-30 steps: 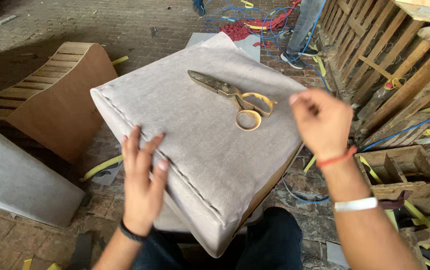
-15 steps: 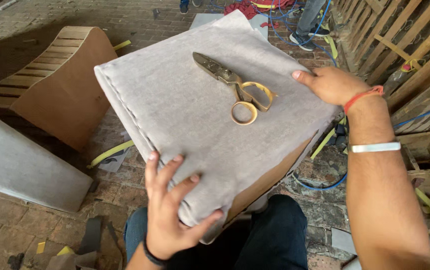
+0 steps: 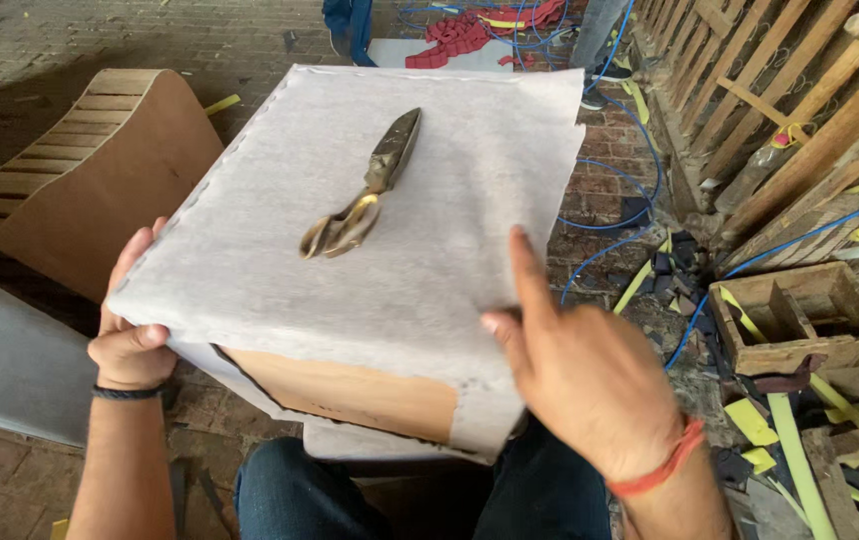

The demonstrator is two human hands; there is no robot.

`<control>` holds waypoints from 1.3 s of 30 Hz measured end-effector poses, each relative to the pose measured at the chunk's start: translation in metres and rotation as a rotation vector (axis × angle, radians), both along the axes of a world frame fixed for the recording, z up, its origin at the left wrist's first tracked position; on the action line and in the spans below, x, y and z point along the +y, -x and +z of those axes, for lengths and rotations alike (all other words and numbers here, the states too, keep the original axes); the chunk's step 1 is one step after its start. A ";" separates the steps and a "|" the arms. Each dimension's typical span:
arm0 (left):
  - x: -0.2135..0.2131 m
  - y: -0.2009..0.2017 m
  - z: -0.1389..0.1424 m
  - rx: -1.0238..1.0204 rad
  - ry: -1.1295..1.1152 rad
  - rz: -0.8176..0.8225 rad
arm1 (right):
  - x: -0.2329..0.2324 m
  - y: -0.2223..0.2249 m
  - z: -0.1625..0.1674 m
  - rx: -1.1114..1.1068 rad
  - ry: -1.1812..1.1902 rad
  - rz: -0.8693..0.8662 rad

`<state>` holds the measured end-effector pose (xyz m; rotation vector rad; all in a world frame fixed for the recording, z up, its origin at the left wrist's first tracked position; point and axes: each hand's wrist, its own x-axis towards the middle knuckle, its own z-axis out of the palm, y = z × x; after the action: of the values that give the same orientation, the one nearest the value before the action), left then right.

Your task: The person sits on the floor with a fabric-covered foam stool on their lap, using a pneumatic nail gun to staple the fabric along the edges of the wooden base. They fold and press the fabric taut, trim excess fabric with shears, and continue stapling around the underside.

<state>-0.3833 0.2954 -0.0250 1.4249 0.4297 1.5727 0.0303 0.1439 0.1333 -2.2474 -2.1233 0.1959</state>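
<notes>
While scissors (image 3: 362, 199) lie shut on the cloth-covered box (image 3: 390, 250) resting on the person's lap, the left hand (image 3: 130, 330) grips its left edge; the right hand (image 3: 580, 370) presses the near corner, forefinger extended.

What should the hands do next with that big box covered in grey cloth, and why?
Probably pull the loose grey cloth down over the bare brown panel on the near side. The left hand grips the box's left edge, the right hand presses the top by the near corner, and the scissors lie on top, so keep it level.
</notes>
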 end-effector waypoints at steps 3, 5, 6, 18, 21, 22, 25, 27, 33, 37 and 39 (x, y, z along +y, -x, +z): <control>0.013 0.006 -0.005 -0.013 0.096 0.171 | 0.011 0.002 -0.012 0.074 -0.097 0.140; 0.011 -0.006 -0.011 0.002 0.127 0.337 | 0.050 -0.017 -0.014 0.192 -0.397 0.208; 0.008 -0.017 -0.014 0.035 0.147 0.508 | 0.076 -0.028 -0.013 0.251 -0.550 0.240; -0.076 -0.249 0.024 0.757 -0.216 1.021 | 0.332 -0.084 0.017 0.130 -0.196 0.108; -0.081 -0.271 0.034 0.700 -0.281 1.024 | 0.334 -0.091 0.025 0.089 -0.162 0.059; -0.075 -0.277 0.026 0.671 -0.325 1.047 | 0.335 -0.099 0.021 0.109 -0.162 0.041; -0.078 -0.221 0.031 0.563 -0.380 1.107 | 0.307 -0.080 0.046 0.120 -0.180 -0.014; -0.065 -0.191 0.032 0.544 -0.369 1.070 | 0.286 -0.088 0.050 0.084 -0.202 -0.041; 0.018 -0.078 0.054 0.357 -0.309 0.599 | 0.200 -0.111 0.032 0.026 -0.389 -0.143; 0.087 -0.030 0.072 0.297 -0.368 0.254 | 0.136 -0.090 0.028 -0.066 -0.373 -0.221; 0.113 -0.015 0.087 0.292 -0.335 0.118 | 0.107 -0.073 0.033 -0.115 -0.364 -0.206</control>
<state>-0.3681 0.4081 0.0616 1.9305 0.4413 1.5863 0.1030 0.2508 0.1663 -2.2736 -1.7763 -0.3081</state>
